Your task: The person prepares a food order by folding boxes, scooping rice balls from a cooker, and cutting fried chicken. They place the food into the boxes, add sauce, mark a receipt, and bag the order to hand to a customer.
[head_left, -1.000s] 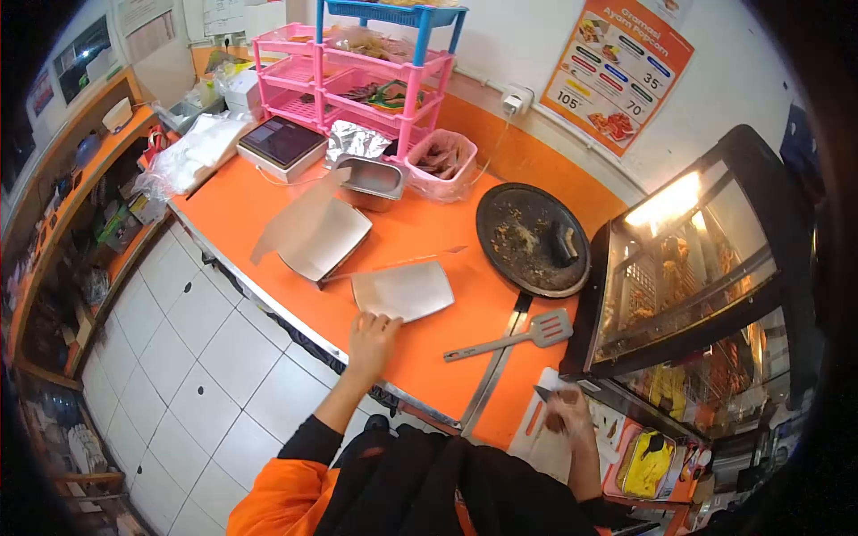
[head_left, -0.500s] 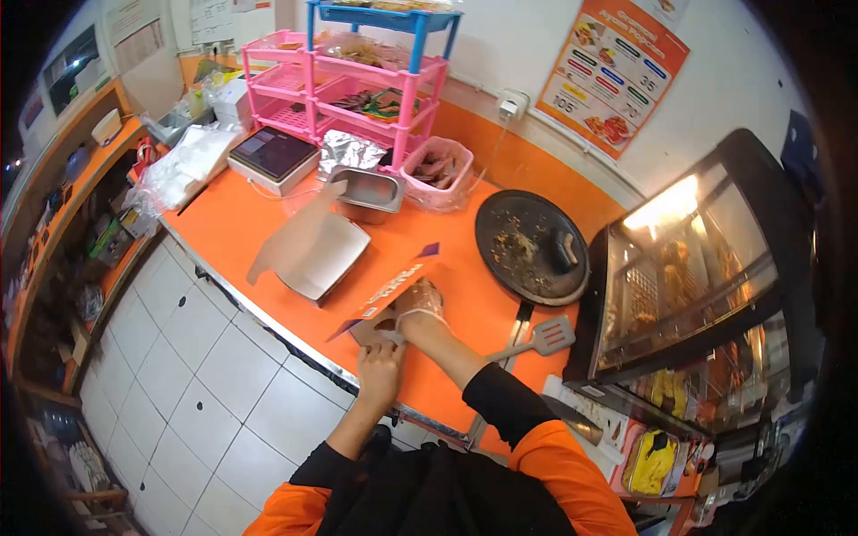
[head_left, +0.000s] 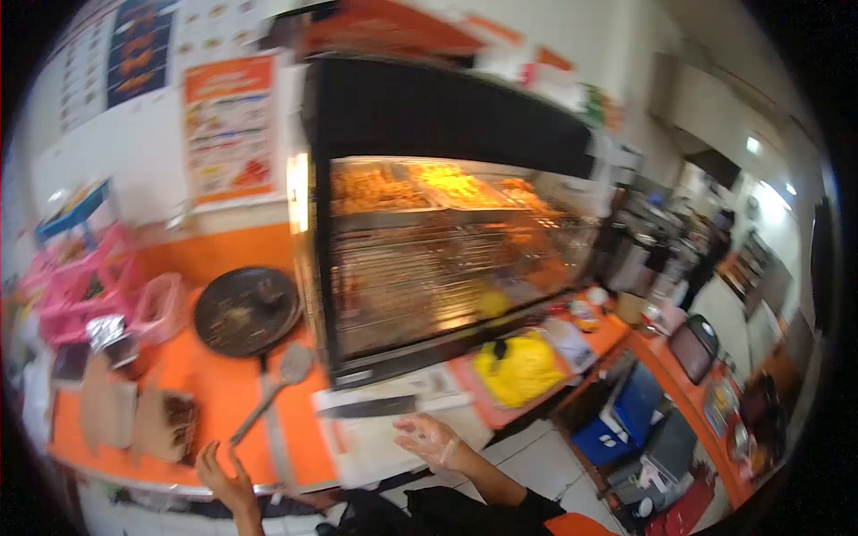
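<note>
My right hand (head_left: 429,440), in a clear plastic glove, hovers at the near side of a white cutting board (head_left: 456,420) with its fingers apart and nothing visible in them. A large knife (head_left: 371,407) lies on the board just beyond the fingers. My left hand (head_left: 226,480) is bare and raised at the counter's front edge, fingers spread and holding nothing. Close to it stands an open cardboard box (head_left: 159,426) with dark brown food inside. The handle of a grey slotted spatula (head_left: 290,368) ends near the left fingertips. Motion blurs the view.
A black frying pan (head_left: 234,335) sits behind the spatula. The glass food warmer (head_left: 447,259) fills the back of the counter. Another open box (head_left: 105,406) stands at the left. A yellow bag (head_left: 518,368) lies right of the board. A person (head_left: 710,255) stands far back.
The camera has swung to the right. Both hands have left the cardboard box; the gloved right hand is now over by the cutting board, and the left hand hangs free.
</note>
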Tool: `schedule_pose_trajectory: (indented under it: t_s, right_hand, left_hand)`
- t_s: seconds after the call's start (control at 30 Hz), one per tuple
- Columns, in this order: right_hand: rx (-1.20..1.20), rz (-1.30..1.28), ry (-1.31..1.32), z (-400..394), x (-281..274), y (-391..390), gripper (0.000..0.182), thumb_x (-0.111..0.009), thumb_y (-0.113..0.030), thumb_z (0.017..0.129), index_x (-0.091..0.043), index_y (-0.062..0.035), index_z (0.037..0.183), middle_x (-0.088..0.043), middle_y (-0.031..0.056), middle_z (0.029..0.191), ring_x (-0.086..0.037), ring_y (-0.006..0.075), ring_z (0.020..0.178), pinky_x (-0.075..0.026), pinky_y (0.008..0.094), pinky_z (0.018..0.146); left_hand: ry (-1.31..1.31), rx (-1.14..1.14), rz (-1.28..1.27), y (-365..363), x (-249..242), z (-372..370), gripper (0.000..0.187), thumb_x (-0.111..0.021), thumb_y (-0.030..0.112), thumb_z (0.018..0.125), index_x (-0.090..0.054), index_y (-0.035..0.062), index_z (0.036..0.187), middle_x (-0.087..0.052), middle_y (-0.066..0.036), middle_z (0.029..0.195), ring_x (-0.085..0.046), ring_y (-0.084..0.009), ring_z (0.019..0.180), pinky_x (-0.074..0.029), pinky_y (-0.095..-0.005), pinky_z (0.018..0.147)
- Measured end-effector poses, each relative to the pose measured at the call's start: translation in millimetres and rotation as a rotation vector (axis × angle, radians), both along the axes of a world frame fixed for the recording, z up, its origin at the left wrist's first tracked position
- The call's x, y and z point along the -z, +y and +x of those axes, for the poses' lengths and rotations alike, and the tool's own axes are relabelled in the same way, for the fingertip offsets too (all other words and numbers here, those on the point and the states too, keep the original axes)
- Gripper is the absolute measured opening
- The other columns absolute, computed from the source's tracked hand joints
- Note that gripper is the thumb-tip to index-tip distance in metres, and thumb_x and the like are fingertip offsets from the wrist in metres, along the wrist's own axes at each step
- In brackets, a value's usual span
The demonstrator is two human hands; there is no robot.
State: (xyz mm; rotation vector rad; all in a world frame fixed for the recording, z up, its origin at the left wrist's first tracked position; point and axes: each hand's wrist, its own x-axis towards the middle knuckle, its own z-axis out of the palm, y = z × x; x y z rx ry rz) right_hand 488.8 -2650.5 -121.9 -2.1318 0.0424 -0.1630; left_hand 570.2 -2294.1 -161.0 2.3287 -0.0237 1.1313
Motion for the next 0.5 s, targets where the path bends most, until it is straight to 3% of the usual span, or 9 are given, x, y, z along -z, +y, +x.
schedule_pose_trajectory:
  t_s: [0.13, 0.2, 0.27, 0.3, 0.37, 0.43, 0.5]
  right_hand:
    - [0.227, -0.142, -0.217, -132, 24, -166, 0.034, -0.068, -0.031, 0.084, -0.063, -0.0036, 0.104, -0.064, 0.0139, 0.1, -0.063, 0.0264, 0.092, -0.049, 0.036, 0.083]
    - [0.316, -0.165, -0.321, -183, -23, -204, 0.032, -0.07, -0.028, 0.084, -0.063, -0.0019, 0.101, -0.064, 0.0143, 0.094, -0.063, 0.0268, 0.087, -0.05, 0.0362, 0.077]
    - [0.416, -0.08, -0.272, -218, -53, -236, 0.031, -0.07, -0.026, 0.084, -0.063, -0.0006, 0.1, -0.064, 0.0142, 0.093, -0.063, 0.0262, 0.086, -0.05, 0.0357, 0.074]
    - [0.457, -0.039, -0.242, -228, -61, -255, 0.03, -0.07, -0.025, 0.084, -0.063, 0.0, 0.099, -0.064, 0.0142, 0.093, -0.063, 0.0259, 0.086, -0.05, 0.0355, 0.073]
    - [0.448, -0.054, -0.23, -233, -65, -303, 0.029, -0.071, -0.022, 0.083, -0.063, -0.0004, 0.1, -0.064, 0.014, 0.094, -0.063, 0.0246, 0.086, -0.05, 0.0347, 0.074]
    - [0.44, -0.133, -0.265, -226, -70, -351, 0.028, -0.071, -0.021, 0.082, -0.063, -0.0011, 0.1, -0.063, 0.0137, 0.094, -0.063, 0.0238, 0.086, -0.05, 0.034, 0.074]
    - [0.437, -0.276, -0.353, -211, -78, -402, 0.028, -0.072, -0.02, 0.08, -0.063, -0.002, 0.1, -0.063, 0.0133, 0.093, -0.063, 0.0236, 0.085, -0.05, 0.0334, 0.075]
  left_hand:
    - [-0.113, 0.293, -0.104, -144, 19, -32, 0.012, -0.058, 0.004, 0.086, -0.061, -0.001, 0.097, -0.06, -0.015, 0.102, -0.054, -0.0308, 0.098, -0.041, -0.0412, 0.085]
    - [-0.037, 0.545, -0.271, -231, 20, -51, 0.01, -0.055, 0.006, 0.088, -0.063, 0.0008, 0.087, -0.062, -0.013, 0.096, -0.054, -0.0283, 0.094, -0.04, -0.0401, 0.083]
    - [0.144, 0.598, -0.313, -317, -9, -80, 0.035, -0.048, 0.013, 0.093, -0.066, 0.0066, 0.063, -0.064, -0.007, 0.095, -0.054, -0.0268, 0.092, -0.035, -0.0398, 0.087]
    - [0.158, 0.744, -0.307, -345, -12, -80, 0.043, -0.044, 0.015, 0.095, -0.066, 0.0073, 0.059, -0.065, -0.006, 0.096, -0.053, -0.0263, 0.092, -0.035, -0.0383, 0.087]
    - [0.066, 0.864, -0.287, -397, -54, -108, 0.046, -0.035, 0.019, 0.098, -0.071, 0.0067, 0.073, -0.066, -0.008, 0.094, -0.055, -0.0263, 0.091, -0.036, -0.0364, 0.084]
    - [0.062, 0.966, -0.312, -436, -48, -104, 0.036, -0.039, 0.018, 0.097, -0.071, 0.0061, 0.085, -0.065, -0.009, 0.098, -0.055, -0.0273, 0.091, -0.038, -0.038, 0.083]
    - [0.051, 0.898, -0.297, -478, -56, -104, 0.024, -0.046, 0.015, 0.095, -0.067, 0.0055, 0.097, -0.063, -0.01, 0.102, -0.056, -0.0268, 0.092, -0.041, -0.0382, 0.082]
